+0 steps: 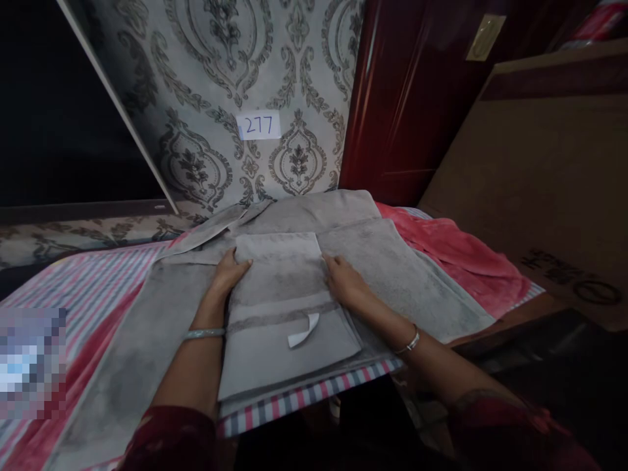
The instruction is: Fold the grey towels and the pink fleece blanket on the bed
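A grey folded cloth, which looks like a towel (282, 275), lies in front of me, with a darker band across it and a white tag (303, 331) curling up near its front. My left hand (233, 271) grips its left edge, thumb on top and the other fingers partly hidden at the side. At the right edge, my right hand (345, 280) is closed on the same cloth, its fingertips partly out of sight. Beneath spreads a larger grey cloth (377, 281) with a soft pile, its back part creased and overlapping.
A red-pink plush cloth (456, 255) and a striped cover (93, 278) show under the grey fabric. A large cardboard box (554, 176) stands right; a dark screen (73, 111) is left. Behind is patterned wallpaper with a "277" paper (258, 124). A pixelated patch covers something at lower left.
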The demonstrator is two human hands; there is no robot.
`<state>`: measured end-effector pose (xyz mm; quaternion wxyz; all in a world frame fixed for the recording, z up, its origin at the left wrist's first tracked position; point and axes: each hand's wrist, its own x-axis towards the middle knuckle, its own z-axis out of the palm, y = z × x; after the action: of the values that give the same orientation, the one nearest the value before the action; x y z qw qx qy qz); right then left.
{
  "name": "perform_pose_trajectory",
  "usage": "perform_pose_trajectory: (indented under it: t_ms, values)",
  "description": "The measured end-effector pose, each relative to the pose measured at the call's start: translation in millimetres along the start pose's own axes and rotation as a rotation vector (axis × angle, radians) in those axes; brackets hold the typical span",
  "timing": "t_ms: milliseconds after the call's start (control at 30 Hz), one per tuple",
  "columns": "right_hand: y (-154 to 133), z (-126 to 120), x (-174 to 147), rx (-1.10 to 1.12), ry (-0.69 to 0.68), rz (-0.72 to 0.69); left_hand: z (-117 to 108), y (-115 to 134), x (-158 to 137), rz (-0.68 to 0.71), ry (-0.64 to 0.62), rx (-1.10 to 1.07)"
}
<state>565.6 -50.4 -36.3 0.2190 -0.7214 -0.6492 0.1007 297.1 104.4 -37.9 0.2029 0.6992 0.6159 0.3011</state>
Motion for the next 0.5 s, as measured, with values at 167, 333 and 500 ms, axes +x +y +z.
perform_pose_trajectory:
  t_ms: [167,333,500]
  values:
    - [-33,2,-22,-0.086,-0.038,-0.246,-9,32,-17,0.264,0.173,0.372]
    - [-43,27,-41,-0.140,-0.241,-0.295,20,45,-31,0.564,-0.281,0.538]
    - [-41,27,-43,-0.109,-0.245,-0.292,32,41,-31,0.507,-0.383,0.594]
